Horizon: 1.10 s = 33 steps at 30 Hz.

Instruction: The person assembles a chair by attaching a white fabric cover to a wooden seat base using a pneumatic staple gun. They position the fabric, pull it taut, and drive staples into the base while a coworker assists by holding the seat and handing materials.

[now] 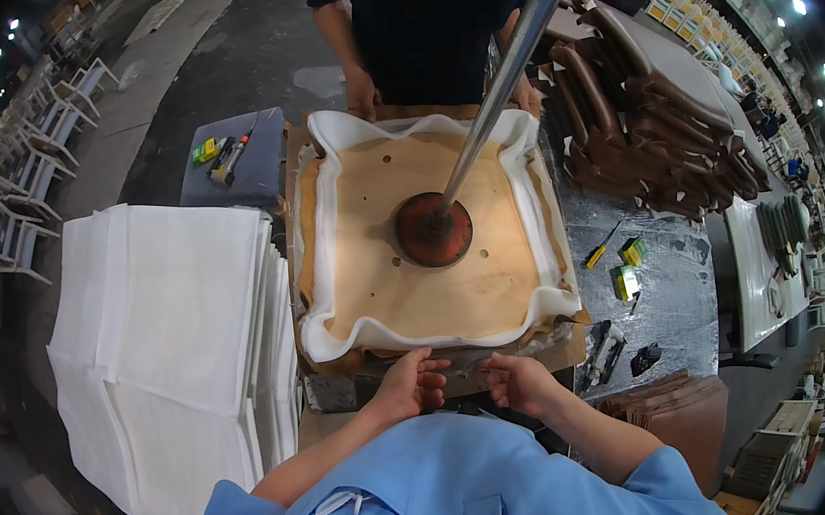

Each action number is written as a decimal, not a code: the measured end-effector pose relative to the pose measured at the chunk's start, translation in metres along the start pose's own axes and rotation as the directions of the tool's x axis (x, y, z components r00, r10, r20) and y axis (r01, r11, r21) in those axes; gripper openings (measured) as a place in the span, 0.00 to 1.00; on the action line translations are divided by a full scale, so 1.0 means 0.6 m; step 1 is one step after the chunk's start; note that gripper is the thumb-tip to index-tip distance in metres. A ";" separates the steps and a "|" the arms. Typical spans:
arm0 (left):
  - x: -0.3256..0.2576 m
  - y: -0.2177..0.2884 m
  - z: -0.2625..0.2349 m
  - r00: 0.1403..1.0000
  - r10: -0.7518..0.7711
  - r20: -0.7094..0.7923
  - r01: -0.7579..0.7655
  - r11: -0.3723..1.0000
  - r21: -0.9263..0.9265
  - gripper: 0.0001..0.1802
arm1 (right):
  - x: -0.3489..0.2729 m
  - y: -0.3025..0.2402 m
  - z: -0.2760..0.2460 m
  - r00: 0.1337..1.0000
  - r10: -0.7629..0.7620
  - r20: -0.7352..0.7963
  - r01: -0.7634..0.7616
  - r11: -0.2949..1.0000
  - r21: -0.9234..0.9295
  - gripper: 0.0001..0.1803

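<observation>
A square plywood seat board point(383, 261) lies on the workbench, with white foam padding point(321, 156) and brown covering folded up around its edges. A round red press foot point(433, 230) on a metal rod point(495, 88) pushes down on the board's middle. My left hand point(409, 384) and my right hand point(518, 383) sit close together at the near edge of the seat, fingers curled by the covering below the foam. Whether either hand grips the covering is unclear. Another person in a dark shirt point(427, 15) stands at the far side, with both hands at the seat's far edge.
A stack of white foam sheets point(169, 333) lies to the left. To the right are a yellow-handled screwdriver point(597, 255), small green and yellow boxes point(627, 270) and a staple tool point(602, 353). Brown upholstered pieces point(650, 122) pile up at the back right. White chair frames point(31, 167) stand far left.
</observation>
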State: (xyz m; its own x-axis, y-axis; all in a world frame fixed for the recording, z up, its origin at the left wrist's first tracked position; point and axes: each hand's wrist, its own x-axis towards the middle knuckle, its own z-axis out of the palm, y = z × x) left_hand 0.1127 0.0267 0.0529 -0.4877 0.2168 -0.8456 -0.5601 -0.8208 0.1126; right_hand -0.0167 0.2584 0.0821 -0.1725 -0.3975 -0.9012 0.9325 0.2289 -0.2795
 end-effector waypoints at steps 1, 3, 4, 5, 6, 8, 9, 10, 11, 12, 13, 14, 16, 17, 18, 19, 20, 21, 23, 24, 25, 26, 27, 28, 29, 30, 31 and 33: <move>0.005 0.001 0.014 1.000 -0.001 -0.011 0.001 1.000 0.002 0.26 | 0.014 0.001 -0.002 1.000 -0.002 -0.020 0.004 0.995 0.095 0.20; 0.016 0.005 0.038 0.999 -0.005 -0.049 0.006 1.000 0.010 0.26 | 0.038 -0.007 -0.003 0.999 0.034 -0.003 -0.033 0.980 0.197 0.23; 0.021 0.008 0.048 0.997 -0.010 -0.075 0.011 1.000 0.017 0.26 | 0.049 -0.014 -0.001 0.999 0.052 0.008 -0.053 0.968 0.247 0.25; 0.026 0.012 0.059 0.995 -0.013 -0.100 0.015 1.000 0.022 0.27 | 0.061 -0.020 0.004 0.997 0.075 -0.032 -0.066 0.973 0.221 0.32; 0.033 0.015 0.066 0.991 -0.015 -0.133 0.019 0.999 0.025 0.27 | 0.065 -0.028 0.012 0.992 0.112 -0.053 -0.100 0.975 0.198 0.33; 0.049 0.019 0.085 0.980 -0.017 -0.200 0.027 0.998 0.048 0.29 | 0.068 -0.046 0.024 0.978 0.183 -0.099 -0.167 0.975 0.149 0.36; 0.053 0.018 0.092 0.973 -0.021 -0.231 0.035 0.998 0.058 0.30 | 0.073 -0.054 0.025 0.964 0.221 -0.146 -0.214 0.975 0.062 0.37; 0.055 0.019 0.097 0.967 -0.013 -0.254 0.031 0.997 0.066 0.30 | 0.075 -0.062 0.024 0.962 0.240 -0.132 -0.239 0.971 0.022 0.37; 0.057 0.020 0.101 0.961 -0.006 -0.275 0.027 0.997 0.073 0.30 | 0.076 -0.070 0.022 0.958 0.259 -0.119 -0.263 0.965 -0.019 0.37; 0.062 0.018 0.102 0.955 0.002 -0.296 0.023 0.996 0.080 0.30 | 0.077 -0.075 0.020 0.954 0.279 -0.107 -0.286 0.956 -0.061 0.36; 0.065 0.014 0.101 0.959 0.030 -0.281 -0.013 0.998 0.062 0.30 | 0.078 -0.077 0.020 0.961 0.253 -0.110 -0.263 0.960 -0.096 0.35; 0.065 0.007 0.098 0.962 0.058 -0.266 -0.048 0.998 0.044 0.31 | 0.080 -0.078 0.020 0.968 0.226 -0.112 -0.240 0.962 -0.129 0.34; 0.067 -0.016 0.088 0.948 0.193 -0.252 -0.176 0.980 0.091 0.31 | 0.081 -0.080 0.024 0.982 0.141 -0.130 -0.165 0.965 -0.202 0.31; 0.067 -0.031 0.083 0.924 0.293 -0.246 -0.261 0.953 0.156 0.32 | 0.076 -0.076 0.025 0.986 0.083 -0.146 -0.116 0.964 -0.239 0.30; 0.066 -0.042 0.080 0.891 0.389 -0.233 -0.342 0.914 0.218 0.32 | 0.073 -0.071 0.025 0.987 0.025 -0.161 -0.070 0.958 -0.278 0.29; 0.064 -0.050 0.074 0.871 0.453 -0.189 -0.404 0.880 0.249 0.34 | 0.069 -0.065 0.027 0.989 -0.046 -0.143 0.001 0.953 -0.302 0.28; 0.064 -0.054 0.067 0.859 0.479 -0.180 -0.426 0.864 0.268 0.34 | 0.066 -0.057 0.029 0.986 -0.116 -0.124 0.070 0.944 -0.323 0.28; 0.065 -0.061 0.065 0.850 0.501 -0.165 -0.445 0.849 0.283 0.34 | 0.063 -0.045 0.022 0.976 -0.186 -0.110 0.138 0.929 -0.343 0.27; 0.065 -0.075 0.058 0.845 0.516 -0.140 -0.462 0.836 0.295 0.35 | 0.063 -0.024 0.013 0.960 -0.269 -0.078 0.231 0.916 -0.327 0.28; 0.062 -0.076 0.056 0.846 0.517 -0.127 -0.465 0.834 0.295 0.35 | 0.068 -0.016 0.011 0.947 -0.317 -0.059 0.283 0.906 -0.316 0.29; 0.060 -0.076 0.054 0.848 0.517 -0.114 -0.468 0.833 0.296 0.35 | 0.072 -0.009 0.009 0.934 -0.355 -0.039 0.324 0.887 -0.328 0.29; 0.057 -0.075 0.049 0.831 0.547 -0.098 -0.491 0.805 0.333 0.36 | 0.075 -0.001 0.006 0.919 -0.394 -0.021 0.364 0.868 -0.339 0.30; 0.056 -0.077 0.049 0.816 0.573 -0.075 -0.514 0.778 0.361 0.36 | 0.072 0.005 0.002 0.901 -0.433 -0.009 0.402 0.844 -0.355 0.30; 0.056 -0.077 0.050 0.800 0.598 -0.051 -0.535 0.750 0.389 0.37 | 0.074 0.011 0.001 0.889 -0.457 -0.005 0.425 0.831 -0.360 0.30; 0.057 -0.076 0.050 0.806 0.589 -0.065 -0.528 0.764 0.371 0.36 | 0.080 0.015 0.004 0.876 -0.482 -0.003 0.448 0.817 -0.363 0.30; 0.059 -0.076 0.045 0.804 0.592 -0.056 -0.539 0.765 0.353 0.36 | 0.083 0.015 0.007 0.860 -0.511 0.005 0.477 0.799 -0.366 0.31; 0.061 -0.074 0.040 0.802 0.595 -0.046 -0.549 0.766 0.335 0.36 | 0.081 0.017 0.008 0.859 -0.513 0.013 0.479 0.793 -0.377 0.31; 0.063 -0.070 0.038 0.809 0.587 -0.026 -0.550 0.772 0.319 0.34 | 0.078 0.026 0.005 0.864 -0.503 0.026 0.477 0.801 -0.361 0.30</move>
State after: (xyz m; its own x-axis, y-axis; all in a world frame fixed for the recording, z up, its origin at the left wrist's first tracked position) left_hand 0.1024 0.0812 0.0280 -0.7058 -0.3203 -0.6319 -0.3780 -0.5841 0.7183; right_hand -0.0092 0.2407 0.0368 -0.6097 -0.4818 -0.6295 0.5499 0.3148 -0.7736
